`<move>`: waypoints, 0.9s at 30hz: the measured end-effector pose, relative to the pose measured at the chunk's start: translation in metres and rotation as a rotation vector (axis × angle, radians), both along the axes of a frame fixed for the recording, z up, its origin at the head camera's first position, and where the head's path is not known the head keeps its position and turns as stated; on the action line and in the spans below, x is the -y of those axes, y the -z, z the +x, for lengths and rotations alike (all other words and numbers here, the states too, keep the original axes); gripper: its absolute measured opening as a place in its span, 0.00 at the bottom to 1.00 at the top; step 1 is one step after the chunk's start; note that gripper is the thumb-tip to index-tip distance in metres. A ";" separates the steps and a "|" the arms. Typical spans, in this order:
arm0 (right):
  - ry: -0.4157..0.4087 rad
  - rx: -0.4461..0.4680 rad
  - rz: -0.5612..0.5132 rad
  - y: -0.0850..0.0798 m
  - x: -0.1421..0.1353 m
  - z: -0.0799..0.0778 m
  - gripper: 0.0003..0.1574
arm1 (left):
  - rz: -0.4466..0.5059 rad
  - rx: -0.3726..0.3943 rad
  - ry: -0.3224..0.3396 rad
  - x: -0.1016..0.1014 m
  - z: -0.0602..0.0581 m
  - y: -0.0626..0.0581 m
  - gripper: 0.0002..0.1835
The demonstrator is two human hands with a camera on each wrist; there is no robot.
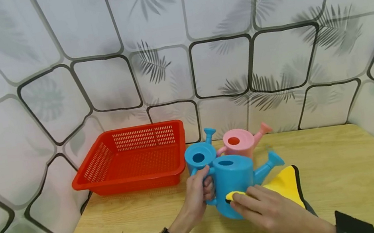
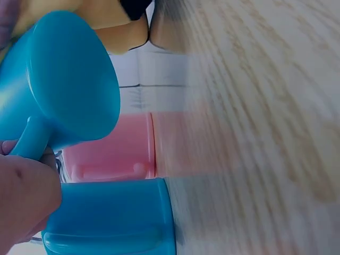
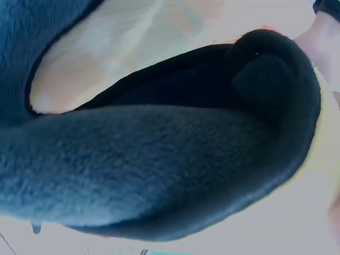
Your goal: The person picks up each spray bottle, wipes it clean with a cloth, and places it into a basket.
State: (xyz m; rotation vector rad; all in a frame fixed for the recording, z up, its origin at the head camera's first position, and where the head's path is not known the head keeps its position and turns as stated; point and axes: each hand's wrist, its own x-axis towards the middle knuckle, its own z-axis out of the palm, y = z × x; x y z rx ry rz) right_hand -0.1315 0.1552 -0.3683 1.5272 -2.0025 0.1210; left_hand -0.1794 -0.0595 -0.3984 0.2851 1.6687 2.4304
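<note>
My left hand (image 1: 195, 195) grips the handle of a blue watering can (image 1: 234, 176), whose spout points right. The left wrist view shows the flat bottom of this watering can (image 2: 77, 79), tilted and raised off the tabletop. A yellow cloth (image 1: 286, 184) with a dark edge is bunched in my right hand (image 1: 271, 210), which presses a fold of it to the can's front side. In the right wrist view the cloth's fuzzy dark grey side (image 3: 143, 159) hangs in a loop and covers most of the picture, hiding the fingers.
Just behind the held can stand a second blue watering can (image 1: 210, 153) and a pink watering can (image 1: 245, 142). A red plastic basket (image 1: 135, 183) with slotted walls sits at the back left of the wooden table (image 1: 348, 173). A patterned curtain-like backdrop (image 1: 223, 66) rises behind the table.
</note>
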 end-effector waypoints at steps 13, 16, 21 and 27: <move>0.030 -0.111 -0.247 -0.021 -0.003 -0.010 0.29 | -0.058 0.001 0.046 0.004 0.006 0.005 0.24; 0.019 -0.144 -0.288 -0.026 -0.004 -0.012 0.27 | -0.045 -0.002 0.040 0.005 0.006 0.003 0.24; 0.011 -0.150 -0.294 -0.029 -0.005 -0.014 0.27 | -0.033 -0.014 0.042 0.007 0.007 0.001 0.24; 0.026 -0.093 -0.279 -0.026 -0.005 -0.014 0.29 | -0.029 -0.011 0.038 0.007 0.007 0.003 0.24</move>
